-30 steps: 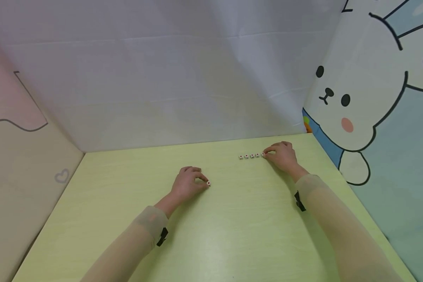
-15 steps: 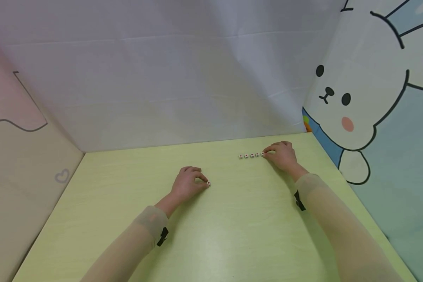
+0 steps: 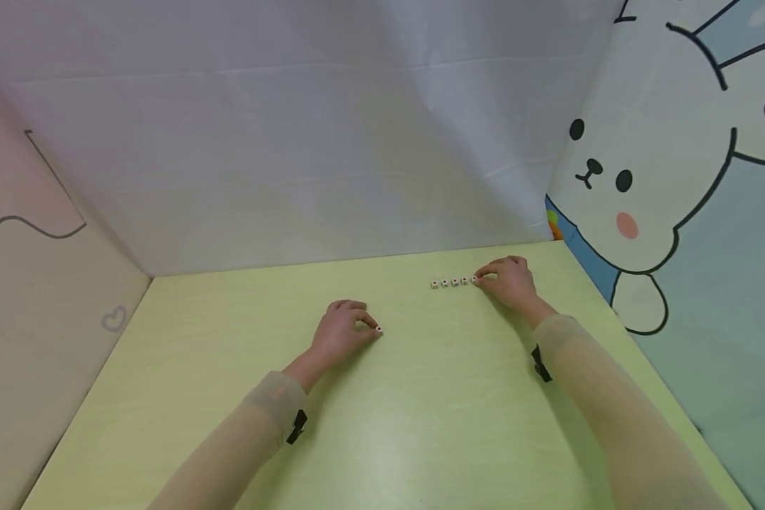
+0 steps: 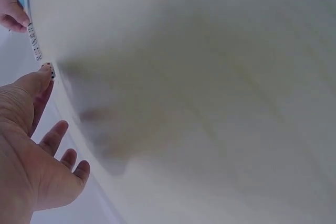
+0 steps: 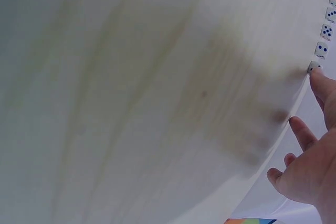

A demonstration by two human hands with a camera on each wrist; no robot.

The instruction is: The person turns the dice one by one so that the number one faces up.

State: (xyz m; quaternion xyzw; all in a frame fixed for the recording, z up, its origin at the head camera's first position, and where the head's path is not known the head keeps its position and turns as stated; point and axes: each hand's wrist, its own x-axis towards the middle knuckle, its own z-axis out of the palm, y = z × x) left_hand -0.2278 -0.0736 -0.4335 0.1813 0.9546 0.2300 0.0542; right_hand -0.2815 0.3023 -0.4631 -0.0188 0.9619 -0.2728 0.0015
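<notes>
My left hand [image 3: 343, 331] pinches a small white die [image 3: 379, 331] between thumb and forefinger, near the middle of the table. In the left wrist view that die [image 4: 51, 72] shows dark dots, and the other fingers are spread apart. Farther back and to the right, several white dice [image 3: 455, 282] stand in a short row with narrow gaps. At the row's right end my right hand [image 3: 510, 282] holds the last die [image 3: 474, 280] by thumb and forefinger. The right wrist view shows this die [image 5: 314, 66] partly covered by the thumb, beside a die [image 5: 321, 50] with blue dots.
The pale yellow-green table [image 3: 382, 439] reaches back to a whitish cloth wall [image 3: 293, 156]. A panel with a cartoon rabbit [image 3: 663, 177] stands along the right edge. Another panel [image 3: 32, 340], cream and pink, borders the left side.
My left hand has shifted very slightly to the right with its die. The right hand and the row of dice look the same.
</notes>
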